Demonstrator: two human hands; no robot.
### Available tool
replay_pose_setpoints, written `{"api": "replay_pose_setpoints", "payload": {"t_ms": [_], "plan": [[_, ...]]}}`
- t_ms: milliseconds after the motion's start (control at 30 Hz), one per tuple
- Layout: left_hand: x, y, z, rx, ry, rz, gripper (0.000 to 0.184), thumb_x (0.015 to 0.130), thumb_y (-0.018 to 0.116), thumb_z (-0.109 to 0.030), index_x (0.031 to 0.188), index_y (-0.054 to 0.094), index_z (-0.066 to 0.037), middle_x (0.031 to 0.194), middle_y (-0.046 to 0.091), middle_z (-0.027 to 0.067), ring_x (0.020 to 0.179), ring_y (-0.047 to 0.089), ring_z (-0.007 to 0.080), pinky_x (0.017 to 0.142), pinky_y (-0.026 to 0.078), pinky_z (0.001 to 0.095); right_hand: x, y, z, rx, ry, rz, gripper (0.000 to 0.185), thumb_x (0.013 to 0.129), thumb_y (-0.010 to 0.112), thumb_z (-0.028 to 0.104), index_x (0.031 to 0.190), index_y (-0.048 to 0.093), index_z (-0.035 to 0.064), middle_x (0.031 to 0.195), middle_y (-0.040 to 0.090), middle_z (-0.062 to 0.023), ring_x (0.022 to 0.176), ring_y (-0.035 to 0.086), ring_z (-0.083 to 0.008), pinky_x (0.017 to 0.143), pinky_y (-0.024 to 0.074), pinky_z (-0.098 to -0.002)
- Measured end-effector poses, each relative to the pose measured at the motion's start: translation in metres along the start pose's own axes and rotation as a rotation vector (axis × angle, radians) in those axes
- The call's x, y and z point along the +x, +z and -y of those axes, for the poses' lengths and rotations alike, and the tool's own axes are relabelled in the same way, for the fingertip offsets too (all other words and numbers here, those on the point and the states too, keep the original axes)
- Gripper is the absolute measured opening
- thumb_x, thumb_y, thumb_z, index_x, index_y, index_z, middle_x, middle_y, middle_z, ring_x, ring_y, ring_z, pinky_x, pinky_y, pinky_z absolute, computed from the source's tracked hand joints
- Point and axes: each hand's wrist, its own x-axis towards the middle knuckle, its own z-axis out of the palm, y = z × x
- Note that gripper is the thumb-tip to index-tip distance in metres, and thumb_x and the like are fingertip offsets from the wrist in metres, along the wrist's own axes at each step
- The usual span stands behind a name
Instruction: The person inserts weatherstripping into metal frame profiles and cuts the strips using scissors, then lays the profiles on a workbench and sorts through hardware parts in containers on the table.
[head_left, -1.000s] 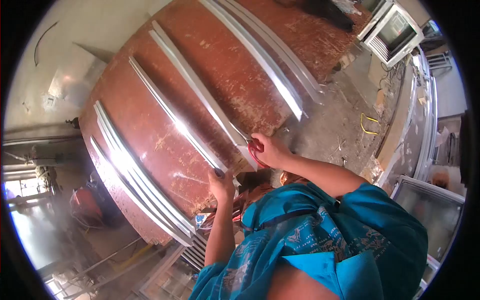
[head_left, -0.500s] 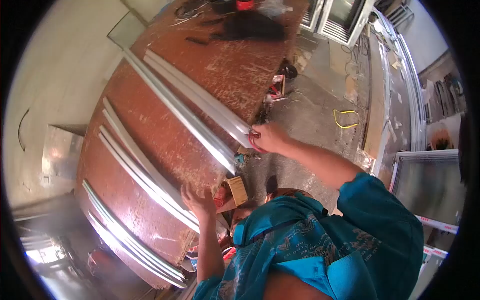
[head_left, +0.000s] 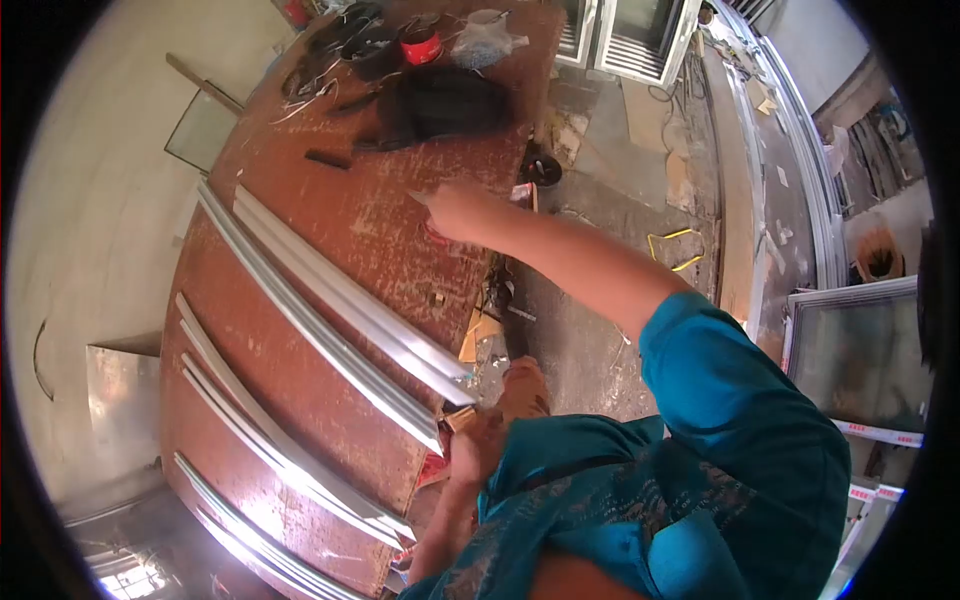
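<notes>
My right hand (head_left: 462,212) is closed over the far right part of the brown table (head_left: 390,280). It grips what looks like red-handled scissors (head_left: 418,197); a pointed metal tip juts out ahead of the fingers and a bit of red shows beneath. Down by the table's near edge is my left hand (head_left: 478,447), close to my body, its fingers mostly hidden. Beside it are a small wooden-looking block (head_left: 458,418) and a red item (head_left: 432,468). A pair of long pale metal profiles (head_left: 340,300) lies across the table, their near ends close to my left hand.
More profiles (head_left: 290,462) lie to the left on the table. A black bag-like item (head_left: 445,103), a red roll (head_left: 420,45) and a clear plastic bag (head_left: 486,40) sit at the far end. Right of the table, a yellow loop (head_left: 676,250) lies on the floor near framed windows.
My right hand has moved from the profiles' near ends, up and left over the table, with the scissors. My left hand has come off the table profiles and drawn back toward my body.
</notes>
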Motion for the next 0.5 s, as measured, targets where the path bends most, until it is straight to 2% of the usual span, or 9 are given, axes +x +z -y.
{"api": "replay_pose_setpoints", "payload": {"t_ms": [67, 133, 200, 267, 300, 333, 367, 433, 500], "plan": [[0.014, 0.004, -0.011, -0.092, -0.050, 0.009, 0.031, 0.088, 0.065, -0.020, 0.115, 0.066, -0.005, 0.101, 0.070, 0.0207, 0.097, 0.068, 0.0382, 0.085, 0.054, 0.0445, 0.043, 0.002, -0.027, -0.001, 0.014, 0.045, 0.038, 0.087, 0.062, 0.028, 0.110, 0.068, -0.0011, 0.091, 0.069, -0.0244, 0.087, 0.069, -0.0386, 0.076, 0.0555, -0.0470], [0.040, 0.025, 0.005, 0.002, 0.087, 0.137, 0.035, 0.088, 0.066, -0.023, 0.119, 0.067, -0.008, 0.107, 0.069, 0.0227, 0.103, 0.066, 0.0388, 0.093, 0.052, 0.0446, 0.058, -0.003, -0.051, -0.016, 0.023, 0.119, 0.042, 0.090, 0.062, 0.032, 0.115, 0.067, -0.0007, 0.096, 0.069, -0.0249, 0.091, 0.068, -0.0384, 0.078, 0.0551, -0.0462], [0.068, 0.028, -0.009, -0.034, 0.111, 0.163, 0.035, 0.089, 0.065, -0.028, 0.119, 0.067, -0.011, 0.111, 0.068, 0.0227, 0.106, 0.065, 0.0386, 0.096, 0.050, 0.0459, 0.050, -0.025, -0.064, 0.348, -0.050, -0.073, 0.049, 0.090, 0.066, 0.034, 0.125, 0.063, 0.0004, 0.104, 0.070, -0.0217, 0.099, 0.068, -0.0364, 0.083, 0.0542, -0.0421], [0.100, 0.001, -0.066, 0.274, -0.074, 0.320, 0.033, 0.090, 0.062, -0.030, 0.118, 0.068, -0.013, 0.114, 0.067, 0.0207, 0.108, 0.064, 0.0378, 0.095, 0.051, 0.0454, 0.020, -0.074, -0.068, 0.701, -0.105, -0.145, 0.053, 0.089, 0.070, 0.034, 0.128, 0.059, 0.0003, 0.106, 0.070, -0.0200, 0.097, 0.071, -0.0319, 0.079, 0.0554, -0.0407], [0.118, -0.014, -0.091, 0.279, -0.078, 0.317, 0.033, 0.090, 0.062, -0.030, 0.118, 0.068, -0.013, 0.114, 0.067, 0.0207, 0.108, 0.064, 0.0378, 0.095, 0.051, 0.0454, 0.003, -0.104, -0.074, 0.835, -0.075, -0.185, 0.056, 0.088, 0.072, 0.030, 0.133, 0.057, 0.0024, 0.116, 0.068, -0.0160, 0.105, 0.068, -0.0290, 0.083, 0.0543, -0.0392], [0.137, -0.028, -0.115, 0.131, 0.010, 0.320, 0.033, 0.091, 0.061, -0.031, 0.119, 0.068, -0.014, 0.115, 0.067, 0.0207, 0.109, 0.064, 0.0379, 0.095, 0.051, 0.0457, -0.016, -0.134, -0.083, 0.967, -0.044, -0.225, 0.060, 0.087, 0.074, 0.026, 0.139, 0.054, 0.0045, 0.126, 0.066, -0.0121, 0.113, 0.066, -0.0260, 0.088, 0.0532, -0.0378], [0.153, -0.040, -0.135, -0.018, 0.095, 0.322, 0.033, 0.092, 0.060, -0.033, 0.119, 0.068, -0.016, 0.116, 0.067, 0.0207, 0.110, 0.063, 0.0381, 0.095, 0.050, 0.0460, -0.033, -0.157, -0.097, 1.012, -0.159, -0.485, 0.065, 0.081, 0.081, 0.022, 0.138, 0.054, 0.0042, 0.128, 0.064, -0.0104, 0.111, 0.065, -0.0182, 0.079, 0.0552, -0.0311], [0.190, -0.054, -0.165, 0.063, 0.113, 0.264, 0.036, 0.091, 0.061, -0.035, 0.119, 0.068, -0.014, 0.121, 0.065, 0.0204, 0.111, 0.063, 0.0387, 0.096, 0.050, 0.0466, -0.070, -0.232, -0.141, 0.584, -0.438, -0.680, 0.066, 0.084, 0.079, 0.025, 0.139, 0.050, 0.0048, 0.134, 0.059, -0.0117, 0.110, 0.064, -0.0178, 0.078, 0.0554, -0.0308], [0.236, -0.041, -0.148, 0.160, 0.060, 0.086, 0.045, 0.087, 0.068, -0.033, 0.122, 0.063, -0.006, 0.122, 0.064, 0.0226, 0.112, 0.063, 0.0377, 0.093, 0.050, 0.0460, -0.091, -0.290, -0.163, 0.341, -0.544, -0.644, 0.062, 0.084, 0.079, 0.024, 0.136, 0.051, 0.0048, 0.131, 0.058, -0.0118, 0.107, 0.064, -0.0184, 0.077, 0.0551, -0.0313]]}}
